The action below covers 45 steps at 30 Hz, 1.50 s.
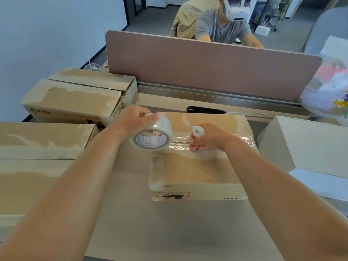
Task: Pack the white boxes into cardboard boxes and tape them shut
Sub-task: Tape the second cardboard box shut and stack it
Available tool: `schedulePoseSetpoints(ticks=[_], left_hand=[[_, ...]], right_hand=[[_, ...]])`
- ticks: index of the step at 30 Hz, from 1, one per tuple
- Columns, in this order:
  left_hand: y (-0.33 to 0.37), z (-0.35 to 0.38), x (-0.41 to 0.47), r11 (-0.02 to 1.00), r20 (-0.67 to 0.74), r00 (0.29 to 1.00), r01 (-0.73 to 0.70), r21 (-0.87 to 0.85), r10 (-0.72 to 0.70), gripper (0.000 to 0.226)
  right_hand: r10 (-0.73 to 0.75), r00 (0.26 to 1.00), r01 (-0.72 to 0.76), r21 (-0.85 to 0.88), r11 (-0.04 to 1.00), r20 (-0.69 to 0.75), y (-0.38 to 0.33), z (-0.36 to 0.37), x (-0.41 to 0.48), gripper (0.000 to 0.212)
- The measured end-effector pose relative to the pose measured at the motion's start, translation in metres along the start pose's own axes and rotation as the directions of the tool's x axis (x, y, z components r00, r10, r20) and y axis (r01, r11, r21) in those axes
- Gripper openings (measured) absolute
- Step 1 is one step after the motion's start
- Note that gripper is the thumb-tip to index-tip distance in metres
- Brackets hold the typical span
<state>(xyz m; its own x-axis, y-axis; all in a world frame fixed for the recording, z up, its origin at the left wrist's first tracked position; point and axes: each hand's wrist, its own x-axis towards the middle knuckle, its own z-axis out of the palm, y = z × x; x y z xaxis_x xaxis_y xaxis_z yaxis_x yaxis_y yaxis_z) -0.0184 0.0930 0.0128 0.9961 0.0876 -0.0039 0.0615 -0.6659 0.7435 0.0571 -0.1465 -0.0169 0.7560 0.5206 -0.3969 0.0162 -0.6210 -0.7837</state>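
Note:
A closed cardboard box (199, 166) lies on the desk in front of me, with a strip of clear tape (243, 141) stretched along its top seam. My left hand (135, 119) holds a roll of clear tape (151, 135) just above the box's left end. My right hand (207, 137) grips a small white cutter (197, 131) and rests on the taped seam right of the roll. A white box (308, 146) stands to the right of the cardboard box.
Two closed cardboard boxes sit at the left, one (79, 97) at the back, one (41, 146) nearer. A brown divider panel (207, 63) bounds the desk's far side; a person with a headset sits behind it. A plastic bag (327, 87) is at far right.

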Motion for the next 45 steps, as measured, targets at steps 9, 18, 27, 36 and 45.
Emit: schedulePoseSetpoints(ticks=[9, 18, 27, 36, 45], left_hand=[[-0.016, -0.021, -0.007, 0.963, 0.060, 0.992, 0.089, 0.254, -0.107, 0.045], [-0.052, -0.004, -0.007, 0.972, 0.133, 0.967, 0.201, 0.120, -0.217, 0.044], [-0.069, 0.008, -0.004, 0.959, 0.130, 0.951, 0.277, 0.050, -0.282, 0.039], [-0.063, 0.014, -0.008, 0.967, 0.198, 0.948, 0.253, 0.010, -0.250, 0.027], [-0.047, 0.019, -0.016, 0.952, 0.375, 0.876, 0.263, 0.155, -0.303, 0.037]], right_hand=[[0.032, 0.999, -0.032, 0.048, 0.998, 0.001, 0.000, -0.001, 0.001, 0.016], [0.070, 0.998, -0.069, 0.125, 0.990, -0.003, 0.000, 0.000, -0.001, 0.017], [0.113, 0.994, -0.113, 0.175, 0.978, 0.011, 0.001, -0.001, 0.000, 0.017], [0.087, 0.996, -0.087, 0.033, 0.996, -0.009, -0.036, 0.031, 0.021, 0.008], [0.089, 0.995, -0.081, 0.153, 0.985, -0.040, -0.034, 0.049, 0.018, 0.008]])
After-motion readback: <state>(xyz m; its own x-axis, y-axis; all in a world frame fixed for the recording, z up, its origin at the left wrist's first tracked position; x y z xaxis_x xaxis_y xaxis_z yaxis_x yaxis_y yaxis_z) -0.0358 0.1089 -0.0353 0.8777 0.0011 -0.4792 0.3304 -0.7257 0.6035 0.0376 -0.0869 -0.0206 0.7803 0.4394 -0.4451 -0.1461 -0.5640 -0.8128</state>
